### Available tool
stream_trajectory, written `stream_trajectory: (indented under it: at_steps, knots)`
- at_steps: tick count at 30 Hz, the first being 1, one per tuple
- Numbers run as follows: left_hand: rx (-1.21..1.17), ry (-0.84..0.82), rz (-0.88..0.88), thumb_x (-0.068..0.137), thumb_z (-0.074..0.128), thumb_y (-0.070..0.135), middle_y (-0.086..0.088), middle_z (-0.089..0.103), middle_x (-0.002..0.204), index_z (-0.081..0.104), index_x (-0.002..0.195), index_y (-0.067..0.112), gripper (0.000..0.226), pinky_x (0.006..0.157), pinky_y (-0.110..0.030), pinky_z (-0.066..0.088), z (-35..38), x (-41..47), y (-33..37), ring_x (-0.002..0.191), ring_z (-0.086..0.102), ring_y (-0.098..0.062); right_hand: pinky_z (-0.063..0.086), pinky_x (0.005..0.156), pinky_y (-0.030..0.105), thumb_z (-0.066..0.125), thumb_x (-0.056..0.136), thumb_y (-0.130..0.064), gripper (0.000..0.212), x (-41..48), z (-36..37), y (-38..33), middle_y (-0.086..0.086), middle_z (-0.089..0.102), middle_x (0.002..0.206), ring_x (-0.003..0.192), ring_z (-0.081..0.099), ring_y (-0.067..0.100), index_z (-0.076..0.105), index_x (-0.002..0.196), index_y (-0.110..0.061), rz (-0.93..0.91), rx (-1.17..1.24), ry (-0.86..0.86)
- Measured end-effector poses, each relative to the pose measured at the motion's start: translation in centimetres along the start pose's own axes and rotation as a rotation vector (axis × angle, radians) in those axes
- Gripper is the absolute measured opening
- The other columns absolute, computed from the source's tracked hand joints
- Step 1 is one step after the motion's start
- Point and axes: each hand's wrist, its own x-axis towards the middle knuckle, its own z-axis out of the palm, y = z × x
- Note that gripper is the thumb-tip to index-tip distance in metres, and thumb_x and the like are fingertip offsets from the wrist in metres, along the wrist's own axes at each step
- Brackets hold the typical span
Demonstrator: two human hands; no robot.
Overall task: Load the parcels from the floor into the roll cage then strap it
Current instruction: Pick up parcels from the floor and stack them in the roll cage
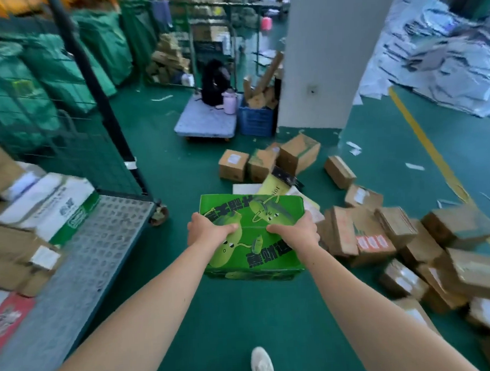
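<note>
On the green floor, brown boxes are lying in a heap. The left hand and right hand are gripping the green box, one each side, likely to keep it level. It is hanging over the floor, near the cage.

I see a dark green floor running through a warehouse, with a yellow line painted along its right side. A broad white pillar stands ahead. At its foot sit a blue crate of cardboard scraps and a flat trolley. Green sacks line the left and pale bags heap up far right. The light is even.
</note>
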Motion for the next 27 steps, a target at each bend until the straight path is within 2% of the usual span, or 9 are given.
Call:
stream_trajectory:
  at_steps: [2, 6, 11, 14, 16, 18, 21, 24, 27]
  knots:
    - [-0.04, 0.044, -0.026, 0.071, 0.084, 0.044, -0.014, 0.028, 0.154, 0.022, 0.148, 0.008, 0.106, 0.102, -0.047, 0.042, -1.9, 2.5, 1.1, 0.133, 0.043, -0.035, 0.049, 0.101, 0.053, 0.087, 0.059, -0.052, 0.12, 2.2, 1.8, -3.6, 0.011, 0.043, 0.148, 0.129, 0.049, 0.035, 0.019, 0.152, -0.02, -0.042, -0.01, -0.058]
    - [-0.153, 0.148, -0.078, 0.072, 0.084, 0.041, -0.015, 0.022, 0.158, 0.015, 0.152, 0.008, 0.11, 0.11, -0.05, 0.035, -6.4, 6.8, 1.1, 0.139, 0.036, -0.036, 0.049, 0.1, 0.053, 0.088, 0.059, -0.05, 0.112, 5.5, 6.7, -9.9, 0.011, 0.046, 0.143, 0.127, 0.05, 0.034, 0.025, 0.147, -0.021, -0.159, -0.09, -0.164]
    - [-0.29, 0.298, -0.164, 0.071, 0.086, 0.038, -0.013, 0.044, 0.143, 0.032, 0.141, 0.007, 0.094, 0.101, -0.043, 0.043, -12.9, 10.6, -2.1, 0.121, 0.052, -0.03, 0.049, 0.099, 0.054, 0.079, 0.037, -0.062, 0.125, 6.8, 15.3, -16.3, 0.008, 0.053, 0.136, 0.121, 0.054, 0.033, 0.03, 0.143, -0.019, -0.283, -0.205, -0.33]
    - [-0.36, 0.401, -0.228, 0.067, 0.088, 0.037, -0.008, 0.054, 0.128, 0.044, 0.129, 0.01, 0.081, 0.09, -0.036, 0.047, -17.1, 12.4, -5.3, 0.094, 0.055, -0.02, 0.046, 0.103, 0.051, 0.084, 0.059, -0.053, 0.115, 4.9, 20.5, -19.9, 0.011, 0.047, 0.142, 0.127, 0.049, 0.036, 0.023, 0.149, -0.016, -0.331, -0.294, -0.387]
    - [-0.386, 0.466, -0.255, 0.062, 0.09, 0.04, -0.008, 0.055, 0.132, 0.044, 0.131, 0.012, 0.088, 0.097, -0.041, 0.048, -20.0, 13.9, -7.8, 0.106, 0.059, -0.025, 0.045, 0.104, 0.05, 0.084, 0.07, -0.047, 0.106, 4.2, 24.9, -21.9, 0.014, 0.045, 0.143, 0.129, 0.047, 0.037, 0.023, 0.15, -0.014, -0.359, -0.343, -0.435]
    - [-0.408, 0.512, -0.308, 0.064, 0.09, 0.038, -0.011, 0.052, 0.138, 0.041, 0.136, 0.009, 0.091, 0.103, -0.045, 0.045, -22.9, 15.6, -10.4, 0.122, 0.054, -0.032, 0.046, 0.104, 0.05, 0.084, 0.07, -0.046, 0.106, 3.3, 29.5, -23.8, 0.014, 0.046, 0.143, 0.128, 0.048, 0.037, 0.023, 0.151, -0.014, -0.395, -0.374, -0.49]
    - [-0.435, 0.565, -0.345, 0.064, 0.09, 0.038, -0.006, 0.059, 0.129, 0.047, 0.128, 0.01, 0.082, 0.1, -0.043, 0.048, -27.9, 17.8, -13.9, 0.115, 0.058, -0.027, 0.043, 0.106, 0.05, 0.084, 0.069, -0.045, 0.109, 1.4, 36.5, -26.5, 0.014, 0.044, 0.146, 0.131, 0.045, 0.037, 0.021, 0.152, -0.014, -0.446, -0.398, -0.555]
    - [-0.462, 0.613, -0.383, 0.072, 0.087, 0.025, -0.001, 0.056, 0.113, 0.048, 0.123, 0.008, 0.066, 0.098, -0.037, 0.045, -33.2, 19.5, -17.3, 0.111, 0.057, -0.025, 0.041, 0.108, 0.05, 0.083, 0.071, -0.044, 0.109, -1.3, 42.9, -29.2, 0.015, 0.041, 0.148, 0.134, 0.042, 0.038, 0.018, 0.153, -0.013, -0.485, -0.448, -0.611]
    - [-0.492, 0.649, -0.439, 0.066, 0.09, 0.031, -0.011, 0.057, 0.125, 0.043, 0.13, 0.01, 0.082, 0.097, -0.039, 0.048, -38.2, 20.9, -20.5, 0.115, 0.058, -0.032, 0.043, 0.106, 0.052, 0.084, 0.068, -0.043, 0.11, -4.0, 48.7, -31.7, 0.016, 0.043, 0.146, 0.131, 0.045, 0.038, 0.02, 0.151, -0.012, -0.515, -0.468, -0.687]
